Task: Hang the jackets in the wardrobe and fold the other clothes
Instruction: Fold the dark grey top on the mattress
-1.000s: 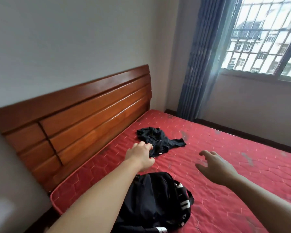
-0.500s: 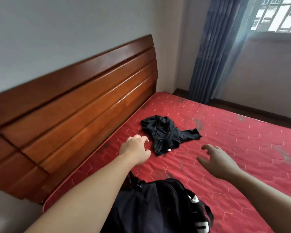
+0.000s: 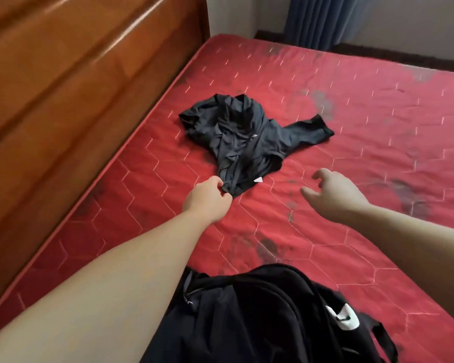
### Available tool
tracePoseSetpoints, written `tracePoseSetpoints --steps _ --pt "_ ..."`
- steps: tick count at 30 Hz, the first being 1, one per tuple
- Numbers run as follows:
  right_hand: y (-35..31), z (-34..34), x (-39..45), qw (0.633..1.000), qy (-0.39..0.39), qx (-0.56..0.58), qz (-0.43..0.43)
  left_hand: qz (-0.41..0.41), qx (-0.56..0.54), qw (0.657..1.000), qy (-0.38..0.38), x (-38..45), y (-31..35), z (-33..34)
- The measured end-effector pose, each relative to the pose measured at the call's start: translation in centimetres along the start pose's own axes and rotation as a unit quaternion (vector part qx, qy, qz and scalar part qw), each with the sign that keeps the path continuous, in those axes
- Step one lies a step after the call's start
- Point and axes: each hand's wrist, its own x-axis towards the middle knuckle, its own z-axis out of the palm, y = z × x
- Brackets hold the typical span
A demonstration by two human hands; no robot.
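Single head cam, angled fwd and down over red mattress [image 3: 351, 179]; close to forearms

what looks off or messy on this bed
The red mattress is bare, with dark smudges in several places. A dark garment lies crumpled near the headboard, the left hand pinching its near edge. A black jacket sits bunched at the near edge.

Bare mattress [image 3: 364, 158] right of shirt [image 3: 241, 137]; headboard [image 3: 76, 87] blocks left.

No readable text; markings perhaps blurred.
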Motion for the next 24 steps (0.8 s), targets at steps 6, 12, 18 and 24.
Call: tracePoseSetpoints --steps 6,12,18,24 --pt "1.5 9.5 8.5 0.999 0.016 0.03 0.029 -0.044 -0.081 0.996 0.0 10.1 -3.5 8.6" --pt "0.6 14.2 16.1 0.983 0.077 0.148 0.08 -0.135 -0.191 0.972 0.007 14.9 -5.0 13.1" --pt "-1.2 16.2 21.6 0.945 0.075 0.3 0.105 -0.169 -0.189 0.966 0.048 16.1 -4.2 15.3" --pt "-0.9 17.2 21.9 0.963 0.064 0.234 0.116 -0.168 -0.201 0.964 0.045 15.6 -4.3 15.3"
